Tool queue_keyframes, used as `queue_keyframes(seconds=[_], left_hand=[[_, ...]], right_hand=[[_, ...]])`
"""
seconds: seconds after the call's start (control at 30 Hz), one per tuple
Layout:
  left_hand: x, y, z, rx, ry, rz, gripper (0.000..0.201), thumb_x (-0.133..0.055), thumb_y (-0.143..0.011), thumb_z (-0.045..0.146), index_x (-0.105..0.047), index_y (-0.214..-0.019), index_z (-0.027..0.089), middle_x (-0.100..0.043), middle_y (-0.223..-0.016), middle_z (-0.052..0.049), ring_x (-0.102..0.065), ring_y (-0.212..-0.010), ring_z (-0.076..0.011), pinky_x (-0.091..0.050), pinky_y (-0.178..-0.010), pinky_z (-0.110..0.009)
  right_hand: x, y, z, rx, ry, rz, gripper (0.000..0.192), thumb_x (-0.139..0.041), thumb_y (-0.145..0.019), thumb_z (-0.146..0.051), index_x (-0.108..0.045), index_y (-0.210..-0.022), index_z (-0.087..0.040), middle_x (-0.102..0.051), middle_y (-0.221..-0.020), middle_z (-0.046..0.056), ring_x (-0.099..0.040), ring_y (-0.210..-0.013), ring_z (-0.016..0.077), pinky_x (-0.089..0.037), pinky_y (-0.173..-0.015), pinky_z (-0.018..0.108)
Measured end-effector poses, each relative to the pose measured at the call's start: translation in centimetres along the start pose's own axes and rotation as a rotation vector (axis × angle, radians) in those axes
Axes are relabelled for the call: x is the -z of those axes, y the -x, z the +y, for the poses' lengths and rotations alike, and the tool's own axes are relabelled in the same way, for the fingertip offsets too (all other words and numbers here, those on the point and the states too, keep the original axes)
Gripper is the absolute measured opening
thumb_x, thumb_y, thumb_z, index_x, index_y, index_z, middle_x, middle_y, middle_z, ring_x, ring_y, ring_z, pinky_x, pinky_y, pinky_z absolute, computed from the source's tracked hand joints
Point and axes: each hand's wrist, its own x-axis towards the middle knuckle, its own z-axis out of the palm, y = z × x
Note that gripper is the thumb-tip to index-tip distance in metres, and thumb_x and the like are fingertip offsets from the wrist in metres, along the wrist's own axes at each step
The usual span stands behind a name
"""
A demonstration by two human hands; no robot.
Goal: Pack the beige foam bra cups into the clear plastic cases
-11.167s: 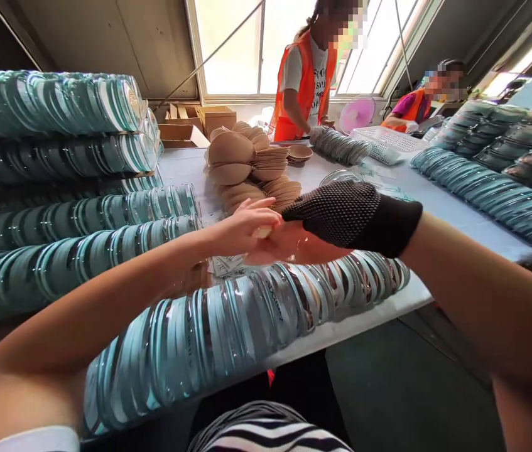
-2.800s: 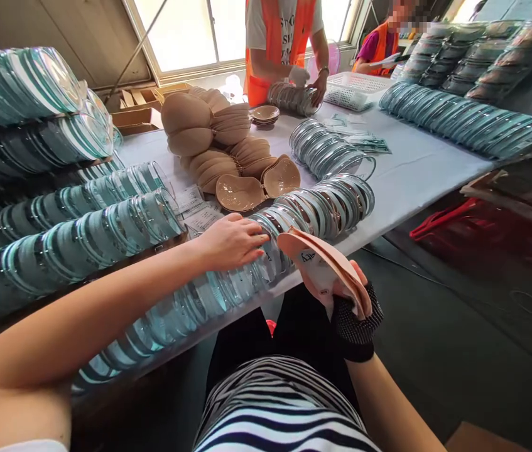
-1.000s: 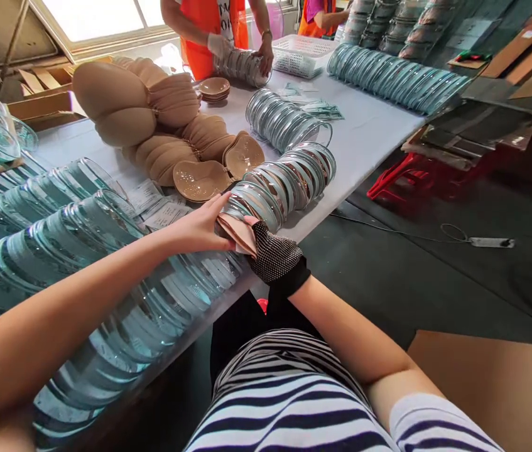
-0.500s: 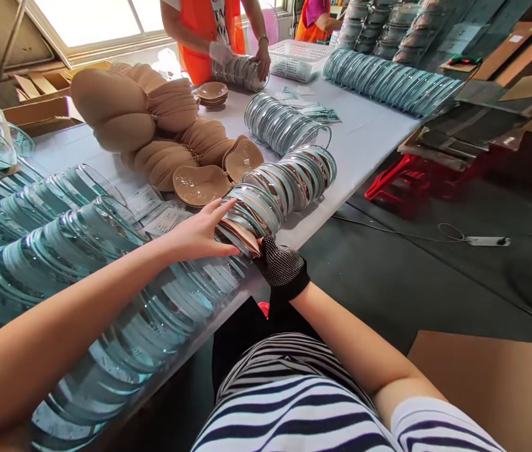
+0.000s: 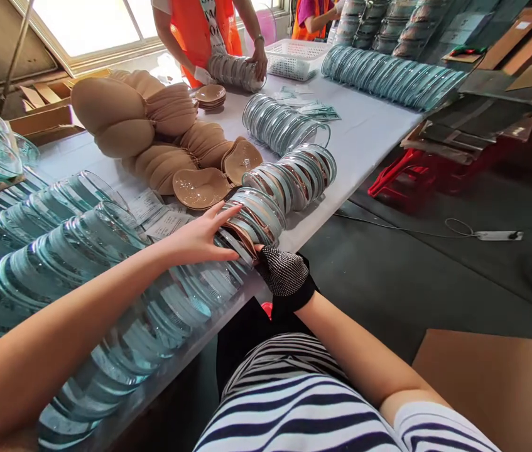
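Observation:
A long row of clear plastic cases (image 5: 270, 194) with teal edges lies along the near edge of the white table (image 5: 369, 135). My left hand (image 5: 197, 235), bare, presses flat against the row where it splits, fingers spread. My right hand (image 5: 284, 273), in a black dotted glove, grips the edge of a beige bra pad (image 5: 243, 240) wedged into that gap between the cases. Only the pad's rim shows. Just beyond lie two open beige pads (image 5: 200, 187), cup side up.
Stacks of beige pads (image 5: 119, 113) fill the table's middle. More rows of cases lie at left (image 5: 34, 220) and far right (image 5: 388, 75). A person in an orange vest (image 5: 200, 28) handles cases at the far end beside a white basket (image 5: 294, 58). Red stool (image 5: 407, 176) on the floor.
My right hand has pushed the beige pad deeper into the gap in the row. My left hand stayed pressed on the cases. The person opposite keeps handling a bundle of cases.

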Motion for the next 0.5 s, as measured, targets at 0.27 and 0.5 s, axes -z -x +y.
queue_keyframes(seconds=[0.27,0.5], left_hand=[[-0.6,-0.1,-0.2,-0.027,-0.011,0.009,0.098,-0.065,-0.078,0.059,-0.013,-0.156,0.030,-0.002,-0.164,-0.012,-0.006,-0.150,-0.0328,-0.022,-0.119,-0.046],[-0.8,0.0,-0.4,-0.088,0.036,0.103,0.080,-0.063,-0.083,0.057,-0.030,-0.151,0.030,-0.014,-0.161,-0.013,-0.016,-0.149,-0.0331,-0.027,-0.117,-0.047]], right_hand=[[1.0,-0.9,-0.1,-0.098,-0.050,-0.224,0.031,-0.044,-0.097,-0.034,-0.068,-0.112,-0.022,-0.075,-0.100,0.007,-0.071,-0.083,0.0190,-0.048,-0.069,0.024],[1.7,-2.2,-0.5,-0.135,-0.076,-0.374,0.032,-0.039,-0.098,-0.028,-0.064,-0.117,-0.023,-0.073,-0.103,0.010,-0.071,-0.085,0.0225,-0.051,-0.072,0.030]])
